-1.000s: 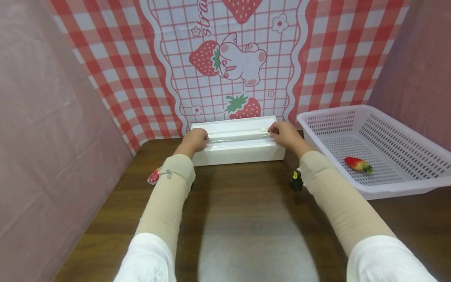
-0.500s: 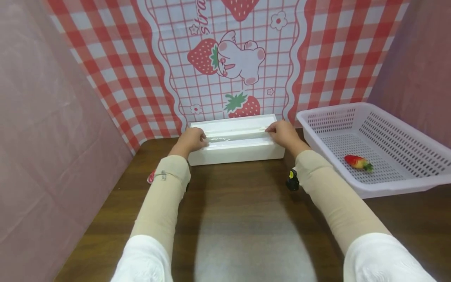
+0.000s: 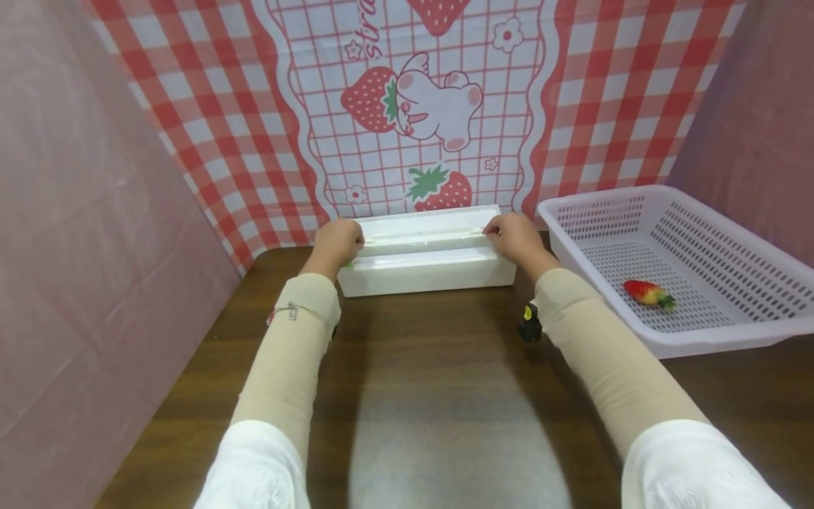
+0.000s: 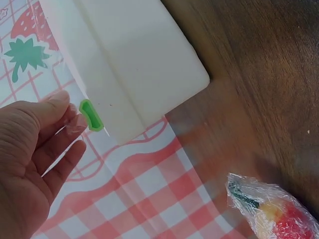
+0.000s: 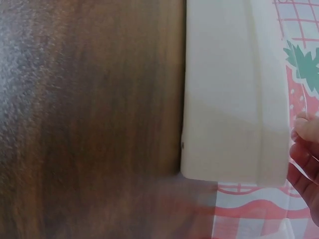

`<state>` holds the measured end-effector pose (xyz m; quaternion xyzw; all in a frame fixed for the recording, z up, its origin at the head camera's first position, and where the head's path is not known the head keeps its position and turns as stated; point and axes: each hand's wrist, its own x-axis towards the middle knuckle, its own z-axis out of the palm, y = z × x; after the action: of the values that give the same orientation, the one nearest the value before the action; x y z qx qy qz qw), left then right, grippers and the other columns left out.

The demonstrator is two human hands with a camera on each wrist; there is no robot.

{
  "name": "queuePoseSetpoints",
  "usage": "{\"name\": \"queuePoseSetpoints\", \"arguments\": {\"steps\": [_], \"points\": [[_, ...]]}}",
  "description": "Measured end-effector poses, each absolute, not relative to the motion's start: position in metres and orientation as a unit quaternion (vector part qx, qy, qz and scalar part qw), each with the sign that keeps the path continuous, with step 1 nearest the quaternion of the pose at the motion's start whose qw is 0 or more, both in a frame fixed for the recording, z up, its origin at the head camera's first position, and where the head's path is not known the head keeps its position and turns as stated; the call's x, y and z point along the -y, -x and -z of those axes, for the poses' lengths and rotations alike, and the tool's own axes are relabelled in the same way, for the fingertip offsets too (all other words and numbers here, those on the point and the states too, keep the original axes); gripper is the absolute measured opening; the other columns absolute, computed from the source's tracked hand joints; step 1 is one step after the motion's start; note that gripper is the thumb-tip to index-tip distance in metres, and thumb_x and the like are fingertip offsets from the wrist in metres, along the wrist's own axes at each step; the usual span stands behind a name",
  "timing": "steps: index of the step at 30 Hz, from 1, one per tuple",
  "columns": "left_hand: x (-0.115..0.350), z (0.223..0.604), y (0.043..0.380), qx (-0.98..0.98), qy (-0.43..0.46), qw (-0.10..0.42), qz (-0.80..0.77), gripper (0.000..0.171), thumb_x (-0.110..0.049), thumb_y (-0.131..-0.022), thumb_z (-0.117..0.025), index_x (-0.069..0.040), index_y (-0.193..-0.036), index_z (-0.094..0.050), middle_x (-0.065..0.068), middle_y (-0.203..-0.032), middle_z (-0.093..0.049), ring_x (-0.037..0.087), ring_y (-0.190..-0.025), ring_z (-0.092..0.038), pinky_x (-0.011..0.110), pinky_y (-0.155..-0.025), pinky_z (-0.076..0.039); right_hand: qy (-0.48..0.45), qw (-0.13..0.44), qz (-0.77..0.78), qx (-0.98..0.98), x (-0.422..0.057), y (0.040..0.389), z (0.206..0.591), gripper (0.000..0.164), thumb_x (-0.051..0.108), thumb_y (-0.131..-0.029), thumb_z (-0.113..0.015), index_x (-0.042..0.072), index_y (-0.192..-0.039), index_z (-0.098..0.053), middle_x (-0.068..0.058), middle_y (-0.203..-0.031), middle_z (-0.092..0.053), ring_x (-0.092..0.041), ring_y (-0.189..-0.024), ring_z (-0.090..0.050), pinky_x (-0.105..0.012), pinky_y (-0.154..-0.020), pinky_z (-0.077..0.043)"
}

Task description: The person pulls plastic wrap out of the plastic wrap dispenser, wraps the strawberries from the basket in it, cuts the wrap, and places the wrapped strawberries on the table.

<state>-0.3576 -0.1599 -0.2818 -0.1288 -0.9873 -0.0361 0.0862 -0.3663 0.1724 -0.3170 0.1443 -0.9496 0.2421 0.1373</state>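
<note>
Left hand [image 3: 335,244], right hand [image 3: 518,240] pinch clear film [image 3: 421,238] over white box [image 3: 427,278]; strawberry [image 3: 645,293] in white basket [image 3: 718,341]

Has a table [image 3: 439,367] beneath the box [image 3: 426,278], a cloth [image 3: 445,113] behind it, a basket [image 3: 706,343] to its right with a strawberry [image 3: 647,293] inside, a wrapped strawberry [image 4: 286,219] front-left of the box.

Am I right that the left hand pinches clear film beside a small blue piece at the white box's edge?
Nearly: the small piece at the edge of the white box is green, as the left wrist view shows; the left hand does pinch clear film beside it.
</note>
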Motion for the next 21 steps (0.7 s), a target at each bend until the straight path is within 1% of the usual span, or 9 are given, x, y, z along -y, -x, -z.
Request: {"name": "queuePoseSetpoints", "arguments": {"steps": [2, 4, 6, 8, 16, 21], "points": [[0.158, 0.280, 0.357, 0.986, 0.132, 0.092, 0.034, 0.016, -0.003, -0.089, -0.057, -0.006, -0.077, -0.068, 0.006, -0.080, -0.067, 0.022, -0.075, -0.056, 0.039, -0.072, -0.050, -0.143, 0.140, -0.242, 0.949, -0.174, 0.367, 0.314, 0.017, 0.005, -0.093, -0.060, -0.001, -0.104, -0.073, -0.019, -0.105, -0.069, -0.033, -0.099, -0.062, -0.048, -0.088, -0.049], [0.157, 0.279, 0.357, 0.986, 0.132, 0.097, 0.036, 0.014, -0.006, -0.092, -0.059, -0.006, -0.089, -0.073, 0.007, -0.093, -0.071, 0.025, -0.085, -0.062, 0.041, -0.079, -0.052, -0.146, 0.145, -0.243, 0.948, -0.175, 0.367, 0.312, 0.017, 0.005, -0.093, -0.060, -0.001, -0.103, -0.072, -0.019, -0.103, -0.069, -0.034, -0.098, -0.062, -0.048, -0.088, -0.048], [0.155, 0.278, 0.358, 0.986, 0.131, 0.097, 0.037, 0.015, -0.007, -0.093, -0.059, -0.005, -0.098, -0.074, 0.010, -0.102, -0.071, 0.028, -0.095, -0.064, 0.042, -0.085, -0.052, -0.151, 0.151, -0.243, 0.946, -0.177, 0.367, 0.311, 0.016, 0.004, -0.093, -0.060, -0.002, -0.102, -0.072, -0.020, -0.102, -0.069, -0.034, -0.098, -0.062, -0.048, -0.088, -0.049], [0.155, 0.276, 0.358, 0.986, 0.130, 0.101, 0.040, 0.016, -0.010, -0.094, -0.062, -0.006, -0.105, -0.074, 0.010, -0.109, -0.071, 0.029, -0.102, -0.064, 0.043, -0.089, -0.052, -0.158, 0.158, -0.241, 0.945, -0.178, 0.367, 0.309, 0.016, 0.003, -0.093, -0.060, -0.003, -0.101, -0.072, -0.020, -0.101, -0.070, -0.035, -0.097, -0.063, -0.049, -0.088, -0.048], [0.157, 0.269, 0.359, 0.985, 0.132, 0.109, 0.037, 0.019, -0.012, -0.095, -0.061, -0.009, -0.110, -0.073, 0.009, -0.114, -0.070, 0.029, -0.106, -0.063, 0.043, -0.092, -0.050, -0.172, 0.176, -0.234, 0.941, -0.180, 0.369, 0.303, 0.016, 0.003, -0.092, -0.060, -0.003, -0.100, -0.072, -0.021, -0.100, -0.070, -0.036, -0.096, -0.063, -0.048, -0.087, -0.049], [0.159, 0.267, 0.359, 0.981, 0.140, 0.126, 0.038, 0.019, -0.012, -0.096, -0.060, -0.009, -0.108, -0.075, 0.008, -0.113, -0.070, 0.028, -0.106, -0.063, 0.042, -0.093, -0.050, -0.165, 0.171, -0.237, 0.942, -0.180, 0.366, 0.298, 0.017, 0.004, -0.093, -0.060, -0.004, -0.102, -0.071, -0.022, -0.102, -0.069, -0.036, -0.099, -0.062, -0.048, -0.089, -0.049]]}}
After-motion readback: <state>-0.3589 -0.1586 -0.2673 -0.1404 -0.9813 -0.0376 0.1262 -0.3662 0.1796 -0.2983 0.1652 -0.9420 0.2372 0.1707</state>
